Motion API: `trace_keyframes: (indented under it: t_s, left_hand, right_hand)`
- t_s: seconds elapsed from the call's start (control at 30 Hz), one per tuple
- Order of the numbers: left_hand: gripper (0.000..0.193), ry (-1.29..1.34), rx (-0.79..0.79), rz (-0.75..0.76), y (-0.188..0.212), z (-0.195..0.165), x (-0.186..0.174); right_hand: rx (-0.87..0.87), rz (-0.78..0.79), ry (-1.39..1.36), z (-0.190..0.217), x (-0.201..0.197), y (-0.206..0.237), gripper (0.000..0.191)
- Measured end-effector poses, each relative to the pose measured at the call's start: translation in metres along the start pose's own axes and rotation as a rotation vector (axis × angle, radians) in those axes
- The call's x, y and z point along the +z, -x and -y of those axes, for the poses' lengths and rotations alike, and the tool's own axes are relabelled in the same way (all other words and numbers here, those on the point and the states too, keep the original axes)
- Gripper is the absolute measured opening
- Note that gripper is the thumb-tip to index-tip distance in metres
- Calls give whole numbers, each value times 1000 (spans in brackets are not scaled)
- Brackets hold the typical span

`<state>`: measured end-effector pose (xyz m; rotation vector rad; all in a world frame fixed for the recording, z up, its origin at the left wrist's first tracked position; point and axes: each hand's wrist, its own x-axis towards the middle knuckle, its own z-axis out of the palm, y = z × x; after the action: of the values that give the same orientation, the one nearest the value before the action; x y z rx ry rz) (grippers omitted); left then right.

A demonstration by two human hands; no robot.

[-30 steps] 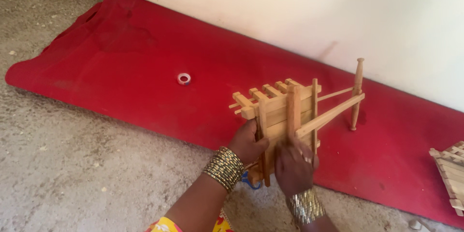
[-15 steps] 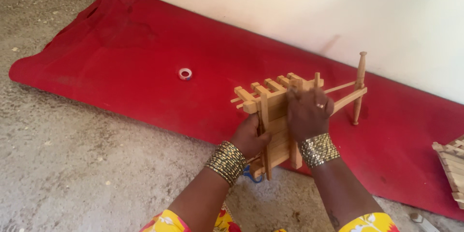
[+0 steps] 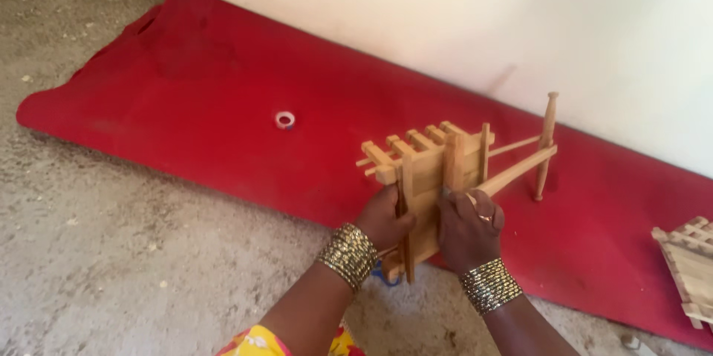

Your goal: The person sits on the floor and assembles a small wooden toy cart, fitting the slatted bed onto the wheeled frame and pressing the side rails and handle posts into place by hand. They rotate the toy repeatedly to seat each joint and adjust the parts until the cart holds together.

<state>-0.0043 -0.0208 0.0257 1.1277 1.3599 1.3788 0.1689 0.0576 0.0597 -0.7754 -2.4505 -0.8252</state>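
Note:
A small wooden cart frame (image 3: 434,170) of light slats stands tipped on its side on the red cloth (image 3: 186,118). Two long shafts run from it to an upright turned peg (image 3: 547,144) at the right. My left hand (image 3: 382,219) grips the frame's near left edge. My right hand (image 3: 468,226) holds its lower right part beside a vertical slat. Both wrists wear stacked gold bangles. The frame's underside and lower end are hidden behind my hands.
A small roll of tape (image 3: 285,120) lies on the cloth to the left. Another slatted wooden piece (image 3: 691,263) sits at the right edge. A white wall (image 3: 483,22) runs behind the cloth. Rough concrete floor (image 3: 111,267) lies in front.
My right hand moved from low on the frame up over its top, then back down to its lower right part. The frame shifted slightly.

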Motion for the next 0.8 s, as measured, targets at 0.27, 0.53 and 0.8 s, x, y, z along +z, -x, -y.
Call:
trace_keyframes:
  t_s: [0.27, 0.53, 0.8]
  left_hand:
    - [46, 119, 19, -51, -1, 2, -2]
    - [44, 29, -23, -48, 6, 0, 1]
    - [52, -16, 40, -37, 4, 2, 2]
  right_hand:
    - [-136, -86, -64, -23, 2, -44, 20]
    - [-69, -48, -19, -23, 7, -53, 26]
    - [-97, 5, 60, -13, 12, 36, 37]
